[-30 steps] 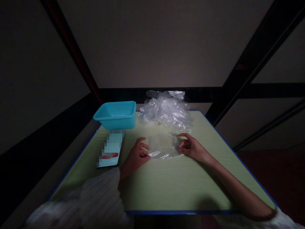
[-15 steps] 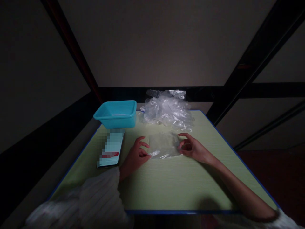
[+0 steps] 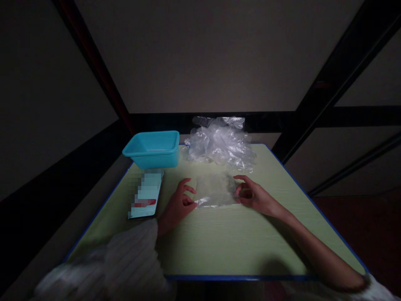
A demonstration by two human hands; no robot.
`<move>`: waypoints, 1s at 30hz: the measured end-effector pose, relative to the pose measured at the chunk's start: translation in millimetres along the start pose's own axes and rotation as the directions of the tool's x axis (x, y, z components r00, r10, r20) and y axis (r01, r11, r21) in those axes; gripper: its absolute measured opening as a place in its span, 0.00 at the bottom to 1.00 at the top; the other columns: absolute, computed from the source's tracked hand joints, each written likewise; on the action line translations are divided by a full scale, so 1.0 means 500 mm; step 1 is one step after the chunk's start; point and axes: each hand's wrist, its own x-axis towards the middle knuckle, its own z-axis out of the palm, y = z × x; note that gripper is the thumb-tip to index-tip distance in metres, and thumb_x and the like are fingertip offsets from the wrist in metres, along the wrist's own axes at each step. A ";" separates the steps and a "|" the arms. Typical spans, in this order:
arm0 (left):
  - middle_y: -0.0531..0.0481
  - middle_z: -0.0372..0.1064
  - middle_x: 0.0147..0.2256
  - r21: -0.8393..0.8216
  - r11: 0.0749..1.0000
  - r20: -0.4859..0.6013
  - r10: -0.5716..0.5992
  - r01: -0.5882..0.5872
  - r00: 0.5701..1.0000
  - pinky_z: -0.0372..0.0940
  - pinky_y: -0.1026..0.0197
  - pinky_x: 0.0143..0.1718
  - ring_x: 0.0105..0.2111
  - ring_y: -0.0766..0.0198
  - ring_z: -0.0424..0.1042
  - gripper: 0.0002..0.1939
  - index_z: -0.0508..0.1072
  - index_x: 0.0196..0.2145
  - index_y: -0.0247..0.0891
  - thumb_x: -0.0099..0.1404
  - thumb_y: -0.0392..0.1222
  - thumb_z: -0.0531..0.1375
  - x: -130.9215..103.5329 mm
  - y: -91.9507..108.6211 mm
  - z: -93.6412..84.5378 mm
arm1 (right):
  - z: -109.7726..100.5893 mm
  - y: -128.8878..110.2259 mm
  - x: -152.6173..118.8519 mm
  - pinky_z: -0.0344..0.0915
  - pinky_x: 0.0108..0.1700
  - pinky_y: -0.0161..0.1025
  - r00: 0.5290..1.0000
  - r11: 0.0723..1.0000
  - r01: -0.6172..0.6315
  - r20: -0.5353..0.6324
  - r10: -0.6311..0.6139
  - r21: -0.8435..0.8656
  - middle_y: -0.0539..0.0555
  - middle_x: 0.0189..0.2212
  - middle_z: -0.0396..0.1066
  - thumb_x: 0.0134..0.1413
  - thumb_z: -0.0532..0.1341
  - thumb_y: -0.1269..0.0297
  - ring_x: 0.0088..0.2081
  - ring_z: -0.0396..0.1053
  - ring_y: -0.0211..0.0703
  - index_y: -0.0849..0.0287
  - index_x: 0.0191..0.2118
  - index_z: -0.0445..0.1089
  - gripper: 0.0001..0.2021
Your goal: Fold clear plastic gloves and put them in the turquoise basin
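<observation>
Two hands, the left [image 3: 178, 207] and the right [image 3: 257, 200], curl loosely at opposite sides of a clear plastic sheet [image 3: 216, 190] lying on the table [image 3: 225, 242], seemingly to keep it flat, though whether the fingertips pinch its edges I cannot tell, while the crumpled plastic pile [image 3: 219, 144] sits beyond, probably leaving working room.

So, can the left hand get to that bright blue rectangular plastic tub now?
Probably yes: nothing seems to stand between the left hand and the tub. The flat phone with the lit screen lies off to the left.
</observation>
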 end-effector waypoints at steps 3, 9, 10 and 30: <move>0.54 0.62 0.39 0.023 1.000 -0.019 0.015 -0.014 1.000 0.60 0.70 0.22 0.21 0.75 0.65 0.31 0.54 0.49 0.41 0.49 0.29 0.58 -0.002 0.002 0.003 | 0.003 0.002 0.001 0.61 0.26 0.34 1.000 0.998 0.009 -0.023 -0.011 -0.065 0.48 0.29 0.64 0.42 0.59 0.68 0.24 0.63 0.35 0.58 0.51 0.52 0.27; 0.53 0.63 0.40 0.150 0.987 -0.070 0.070 -0.059 0.995 0.60 0.69 0.23 0.22 0.74 0.63 0.29 0.57 0.48 0.41 0.49 0.28 0.58 -0.005 0.002 0.006 | 0.008 0.004 0.001 0.60 0.24 0.34 0.998 0.990 0.016 -0.062 -0.025 -0.137 0.48 0.29 0.64 0.42 0.59 0.68 0.22 0.62 0.34 0.57 0.51 0.53 0.26; 0.53 0.63 0.38 0.187 0.980 -0.077 0.079 -0.063 0.994 0.60 0.68 0.24 0.23 0.73 0.63 0.27 0.59 0.47 0.41 0.49 0.28 0.59 -0.005 0.001 0.005 | 0.009 0.004 0.001 0.60 0.25 0.34 0.998 0.990 0.018 -0.064 -0.027 -0.141 0.47 0.29 0.64 0.42 0.59 0.68 0.22 0.63 0.34 0.57 0.51 0.54 0.26; 0.39 0.44 0.63 0.552 0.581 0.636 0.171 -0.598 0.753 0.39 0.45 0.61 0.63 0.54 0.44 0.32 0.48 0.62 0.39 0.64 0.44 0.55 -0.027 0.013 -0.025 | 0.008 -0.001 -0.001 0.60 0.24 0.33 0.997 0.984 0.042 -0.048 -0.052 -0.174 0.47 0.26 0.65 0.45 0.59 0.68 0.23 0.63 0.35 0.58 0.49 0.56 0.22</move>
